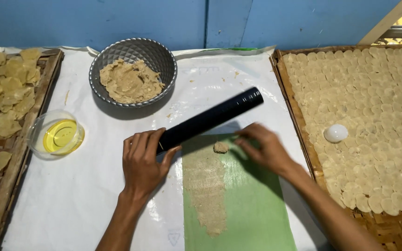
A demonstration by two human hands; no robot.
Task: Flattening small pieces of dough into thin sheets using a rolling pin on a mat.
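Now we steady black roller (pixel 210 120) with left hand (pixel 143 162), fingers curled round its near end; right hand (pixel 264 148) lies loosely open beside dough lump (pixel 220 147) on green sheet (pixel 252 204). Dough likely soft, sticky; roller looks stiff, smooth, best held at ends.

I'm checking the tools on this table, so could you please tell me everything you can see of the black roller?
The black roller is a long, smooth, glossy cylinder that looks like plastic. It lies slanted on the white sheet, its far end pointing up and right, above the top edge of the green mat. The left hand grips its near end; the right hand is close by but apart from it.
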